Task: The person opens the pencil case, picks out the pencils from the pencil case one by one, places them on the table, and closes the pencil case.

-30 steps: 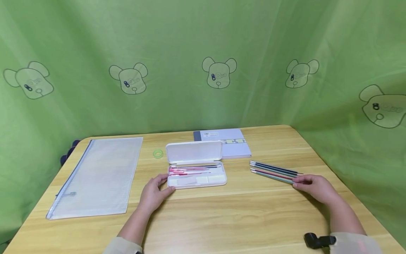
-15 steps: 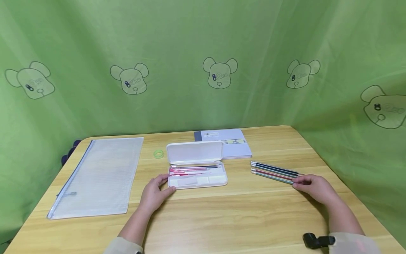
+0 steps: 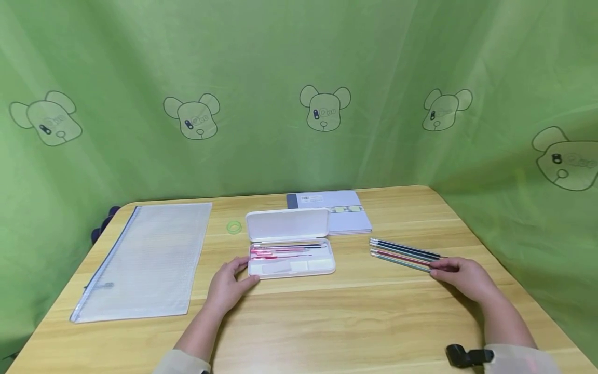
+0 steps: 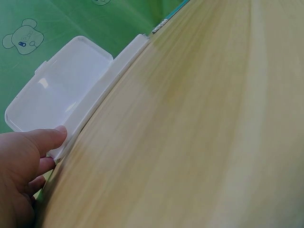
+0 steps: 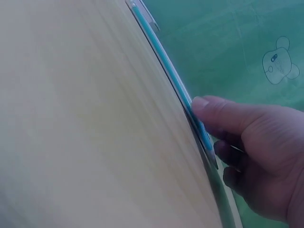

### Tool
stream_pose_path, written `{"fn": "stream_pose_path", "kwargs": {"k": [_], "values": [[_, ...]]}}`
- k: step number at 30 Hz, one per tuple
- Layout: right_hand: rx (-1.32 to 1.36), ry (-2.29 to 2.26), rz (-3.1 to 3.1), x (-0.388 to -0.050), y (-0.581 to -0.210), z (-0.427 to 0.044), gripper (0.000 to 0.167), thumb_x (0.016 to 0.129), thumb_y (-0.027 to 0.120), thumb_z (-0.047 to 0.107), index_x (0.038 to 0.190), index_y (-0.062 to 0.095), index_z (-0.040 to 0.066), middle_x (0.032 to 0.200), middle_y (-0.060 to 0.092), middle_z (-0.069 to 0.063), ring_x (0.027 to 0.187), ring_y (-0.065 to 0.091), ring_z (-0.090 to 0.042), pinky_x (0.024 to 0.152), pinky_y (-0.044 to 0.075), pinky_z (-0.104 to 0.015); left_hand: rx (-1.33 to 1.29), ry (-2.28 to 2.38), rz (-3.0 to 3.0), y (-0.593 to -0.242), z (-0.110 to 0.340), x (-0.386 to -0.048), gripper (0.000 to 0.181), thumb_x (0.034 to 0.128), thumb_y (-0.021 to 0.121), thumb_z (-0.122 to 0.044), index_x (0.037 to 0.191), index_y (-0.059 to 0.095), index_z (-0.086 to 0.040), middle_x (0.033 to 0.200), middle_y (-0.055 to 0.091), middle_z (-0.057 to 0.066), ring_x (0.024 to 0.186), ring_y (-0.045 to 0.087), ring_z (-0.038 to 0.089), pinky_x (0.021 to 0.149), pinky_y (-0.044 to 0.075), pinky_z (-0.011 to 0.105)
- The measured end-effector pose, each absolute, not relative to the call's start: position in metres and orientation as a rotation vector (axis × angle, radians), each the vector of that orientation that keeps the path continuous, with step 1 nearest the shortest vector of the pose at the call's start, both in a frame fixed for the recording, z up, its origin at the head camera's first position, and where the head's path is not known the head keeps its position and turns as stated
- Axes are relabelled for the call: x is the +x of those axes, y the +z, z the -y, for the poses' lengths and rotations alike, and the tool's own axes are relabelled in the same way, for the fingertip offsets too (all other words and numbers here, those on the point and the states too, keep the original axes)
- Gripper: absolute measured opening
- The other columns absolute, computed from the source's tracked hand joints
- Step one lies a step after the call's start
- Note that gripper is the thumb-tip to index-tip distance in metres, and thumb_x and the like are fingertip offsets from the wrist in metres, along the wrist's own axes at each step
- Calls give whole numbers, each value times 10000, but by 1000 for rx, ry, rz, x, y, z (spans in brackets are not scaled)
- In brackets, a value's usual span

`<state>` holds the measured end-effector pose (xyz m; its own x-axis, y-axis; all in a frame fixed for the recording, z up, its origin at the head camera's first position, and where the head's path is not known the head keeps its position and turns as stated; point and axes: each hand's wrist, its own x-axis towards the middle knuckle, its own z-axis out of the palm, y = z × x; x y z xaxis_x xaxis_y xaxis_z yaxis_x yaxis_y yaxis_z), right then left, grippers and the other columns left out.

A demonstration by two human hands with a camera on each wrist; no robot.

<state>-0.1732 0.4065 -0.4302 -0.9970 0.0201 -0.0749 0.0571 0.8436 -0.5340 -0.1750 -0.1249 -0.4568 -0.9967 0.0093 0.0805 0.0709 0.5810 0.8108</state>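
An open white pencil case (image 3: 322, 267) lies mid-table, its lid raised at the back. Inside are red and pink pens (image 3: 275, 254), a dark pencil and a whitish block (image 3: 275, 267). My left hand (image 3: 226, 286) holds the case by its left end, thumb at the front corner and fingers along the side. To the right, several pencils (image 3: 402, 253) in dark, red and teal lie side by side. My right hand (image 3: 462, 275) pinches them near their pointed ends; in the right wrist view the thumb is on a teal pencil (image 5: 164, 59). The other fingertips are partly hidden.
Behind the case lies a pale lavender notebook (image 3: 348, 221). A green tape roll (image 3: 234, 227) sits left of the lid. Farther left is a translucent zip pouch (image 3: 145, 259). Green curtain (image 3: 261, 156) surrounds the wooden table (image 3: 336, 322).
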Motion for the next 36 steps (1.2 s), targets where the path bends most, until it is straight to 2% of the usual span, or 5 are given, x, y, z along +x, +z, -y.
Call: {"fn": "stream_pose_path", "kwargs": {"k": [6, 9, 28, 31, 36], "values": [[16, -919, -2999, -177, -422, -391, 471, 916, 652, 453, 1174, 685, 60, 1154, 675, -186, 925, 581, -159, 728, 467, -255, -59, -1409, 2735, -457, 124, -175, 536, 836, 770, -248, 1302, 602, -43, 1272, 672, 128, 1319, 497, 386, 1140, 346, 554], [-13, -975, -3001, -181, -416, -379, 455, 917, 666, 415, 1184, 681, 47, 1131, 684, -168, 862, 548, -79, 674, 473, -201, -52, -1415, 2737, -457, 124, -175, 535, 836, 770, -246, 1303, 602, -46, 1273, 672, 126, 1319, 499, 381, 1143, 345, 548], [-208, -1261, -2893, -224, -401, -283, 360, 930, 675, 248, 1208, 662, 20, 1084, 696, -134, 903, 584, -112, 757, 504, -182, -39, -1407, 2745, -456, 124, -176, 548, 838, 768, -258, 1313, 592, -47, 1283, 666, 123, 1324, 493, 384, 1149, 335, 551], [-261, -1295, -2856, -230, -399, -264, 344, 935, 663, 215, 1202, 658, -2, 1051, 687, -134, 892, 580, -145, 715, 519, -208, -37, -1407, 2744, -456, 125, -176, 542, 837, 769, -252, 1309, 596, -49, 1279, 668, 123, 1321, 495, 383, 1147, 338, 549], [-329, -1302, -2815, -239, -402, -235, 286, 924, 660, 163, 1165, 677, 10, 1040, 683, -122, 920, 589, -183, 787, 514, -273, -49, -1412, 2745, -457, 125, -175, 533, 843, 764, -256, 1304, 599, -47, 1277, 668, 129, 1324, 490, 391, 1147, 332, 559]]}}
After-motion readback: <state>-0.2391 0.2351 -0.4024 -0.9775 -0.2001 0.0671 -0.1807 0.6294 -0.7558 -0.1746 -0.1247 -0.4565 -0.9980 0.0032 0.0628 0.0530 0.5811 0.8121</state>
